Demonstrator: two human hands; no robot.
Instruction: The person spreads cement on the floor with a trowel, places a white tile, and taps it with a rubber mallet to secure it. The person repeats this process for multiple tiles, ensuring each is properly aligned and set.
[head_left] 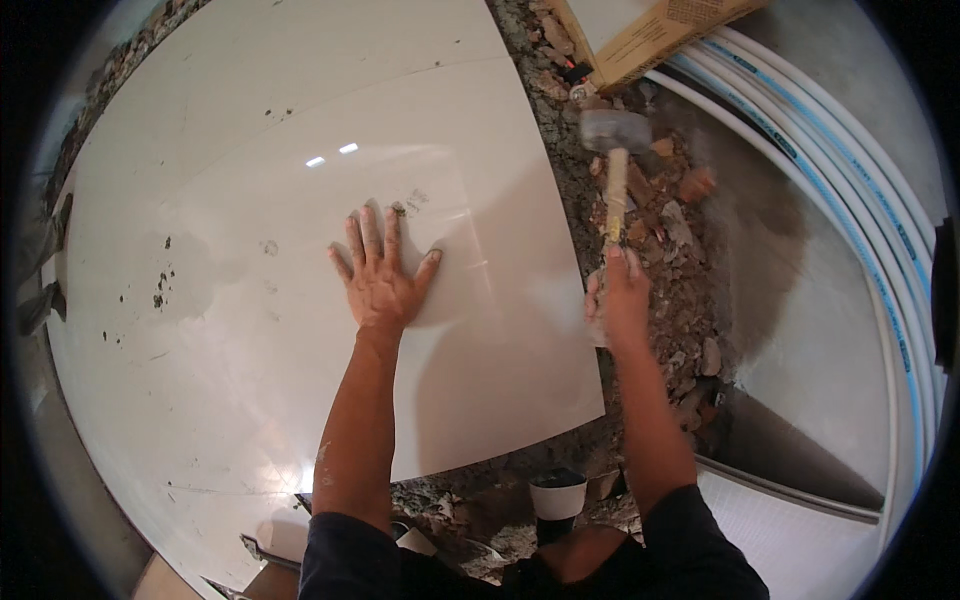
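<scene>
My left hand [385, 285] lies flat with its fingers spread on a large glossy white tile [480, 370]. Dark specks and smudges of dirt mark the tile's surface. Past the tile's right edge, my right hand [622, 290] is closed round the wooden handle of a mallet [617, 195]. The mallet's greyish head [615, 131] points away from me, above the rubble, and looks blurred. It appears apart from the tile.
Broken rubble [680, 240] and wet mortar [560, 170] run along the tile's right edge. White pipes with blue stripes [850, 210] coil at the right. A cardboard box [670, 40] stands at the far right. Close to me is a white cup-like container [557, 497].
</scene>
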